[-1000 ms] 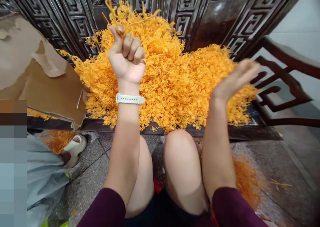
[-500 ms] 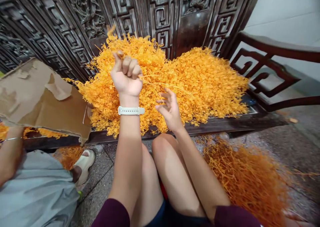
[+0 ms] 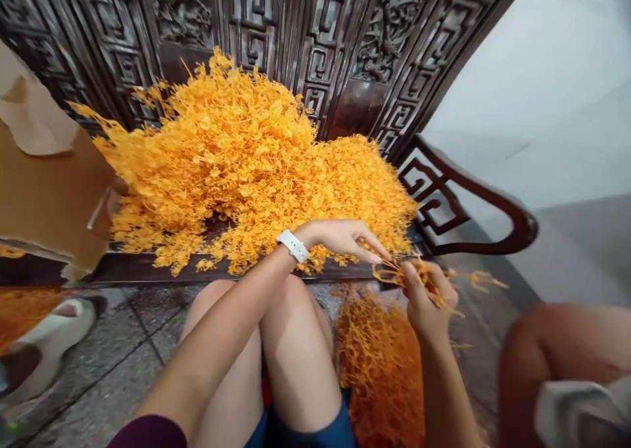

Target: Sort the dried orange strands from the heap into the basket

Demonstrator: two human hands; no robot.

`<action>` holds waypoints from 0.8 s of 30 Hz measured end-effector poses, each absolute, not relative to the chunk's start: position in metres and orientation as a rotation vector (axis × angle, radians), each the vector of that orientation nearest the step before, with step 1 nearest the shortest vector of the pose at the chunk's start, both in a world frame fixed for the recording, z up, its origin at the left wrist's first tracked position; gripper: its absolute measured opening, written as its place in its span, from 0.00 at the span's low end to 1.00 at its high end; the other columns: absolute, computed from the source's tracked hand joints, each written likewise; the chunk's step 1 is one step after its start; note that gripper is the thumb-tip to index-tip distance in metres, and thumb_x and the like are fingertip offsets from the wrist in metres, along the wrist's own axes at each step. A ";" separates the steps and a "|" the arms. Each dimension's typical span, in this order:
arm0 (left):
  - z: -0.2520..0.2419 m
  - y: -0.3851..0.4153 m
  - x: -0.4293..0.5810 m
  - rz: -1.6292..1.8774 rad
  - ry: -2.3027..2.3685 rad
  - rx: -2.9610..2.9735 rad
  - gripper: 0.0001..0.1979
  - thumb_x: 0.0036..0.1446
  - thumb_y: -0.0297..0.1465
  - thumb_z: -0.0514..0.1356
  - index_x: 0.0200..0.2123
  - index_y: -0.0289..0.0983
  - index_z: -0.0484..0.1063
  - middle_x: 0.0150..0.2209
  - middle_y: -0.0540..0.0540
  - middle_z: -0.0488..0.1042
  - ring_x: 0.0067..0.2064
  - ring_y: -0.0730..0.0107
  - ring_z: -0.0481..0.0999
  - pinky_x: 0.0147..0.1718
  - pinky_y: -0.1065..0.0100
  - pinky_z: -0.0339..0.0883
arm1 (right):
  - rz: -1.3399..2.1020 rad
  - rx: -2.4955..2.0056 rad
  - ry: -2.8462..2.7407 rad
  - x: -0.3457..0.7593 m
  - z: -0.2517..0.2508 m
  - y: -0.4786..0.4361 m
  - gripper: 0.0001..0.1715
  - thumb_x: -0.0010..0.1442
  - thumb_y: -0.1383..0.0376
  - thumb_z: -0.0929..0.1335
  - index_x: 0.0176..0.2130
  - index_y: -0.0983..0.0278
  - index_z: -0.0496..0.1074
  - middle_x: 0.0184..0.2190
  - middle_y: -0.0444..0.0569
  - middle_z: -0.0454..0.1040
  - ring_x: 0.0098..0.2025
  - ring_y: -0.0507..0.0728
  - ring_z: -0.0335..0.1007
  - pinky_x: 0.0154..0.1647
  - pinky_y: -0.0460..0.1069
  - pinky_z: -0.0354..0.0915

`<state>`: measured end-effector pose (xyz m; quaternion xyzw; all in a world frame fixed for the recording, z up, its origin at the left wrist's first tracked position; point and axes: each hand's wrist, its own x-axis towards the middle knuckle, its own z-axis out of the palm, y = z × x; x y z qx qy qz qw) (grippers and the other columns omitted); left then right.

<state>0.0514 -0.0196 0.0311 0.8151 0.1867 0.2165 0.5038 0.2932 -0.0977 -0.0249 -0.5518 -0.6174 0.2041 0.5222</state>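
Observation:
My right hand (image 3: 430, 291) is closed around a few thin orange plastic sprigs (image 3: 387, 274), whose loose ends stick out to the right. Reaching across from the left, my left hand (image 3: 340, 236) has its fingertips pinched at the near end of the same sprigs, beside the right thumb. A white watch strap (image 3: 294, 246) circles my left wrist. Behind both hands a big heap of yellow-orange artificial sprigs (image 3: 246, 152) lies on a dark wooden bench (image 3: 162, 268). Below my hands, a deeper orange pile of sprigs (image 3: 382, 369) rests by my right leg.
A carved backrest (image 3: 320, 60) rises behind the heap, with a curved armrest (image 3: 493, 238) at its right end. Torn cardboard (image 3: 49, 179) stands at the left. Another person's shoe (image 3: 64, 333) is at lower left, and another person's knee (image 3: 537, 343) at the right.
Both my hands have moved from in front of the heap to the right and have come together over the sprigs. The view has swung to the right, bringing the other person's knee in.

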 end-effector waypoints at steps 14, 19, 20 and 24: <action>-0.014 0.016 -0.010 0.139 1.285 2.085 0.22 0.61 0.36 0.65 0.58 0.38 0.80 0.54 0.35 0.82 0.49 0.55 0.81 0.48 0.61 0.70 | 0.753 -2.059 -2.474 0.364 -0.040 -0.168 0.36 0.65 0.58 0.67 0.68 0.67 0.67 0.65 0.64 0.71 0.68 0.68 0.67 0.70 0.60 0.60; 0.004 0.004 -0.009 0.763 1.733 2.140 0.15 0.66 0.31 0.58 0.46 0.38 0.85 0.46 0.35 0.82 0.57 0.43 0.74 0.57 0.48 0.65 | 1.045 -1.368 -2.698 0.253 0.018 -0.114 0.32 0.69 0.53 0.68 0.67 0.63 0.69 0.64 0.58 0.74 0.61 0.66 0.73 0.62 0.60 0.68; 0.008 0.003 -0.014 0.997 1.892 2.061 0.16 0.67 0.31 0.56 0.47 0.38 0.85 0.48 0.35 0.81 0.59 0.41 0.72 0.59 0.45 0.64 | 1.035 -1.252 -2.766 0.233 0.028 -0.103 0.31 0.70 0.53 0.68 0.66 0.63 0.70 0.62 0.58 0.76 0.59 0.65 0.75 0.60 0.60 0.69; 0.011 0.002 -0.049 1.571 2.317 1.629 0.22 0.66 0.27 0.57 0.61 0.44 0.77 0.67 0.38 0.68 0.69 0.41 0.62 0.67 0.40 0.56 | 0.791 -0.860 -2.991 0.156 0.051 -0.046 0.21 0.72 0.54 0.66 0.55 0.62 0.79 0.51 0.55 0.82 0.49 0.63 0.78 0.52 0.57 0.70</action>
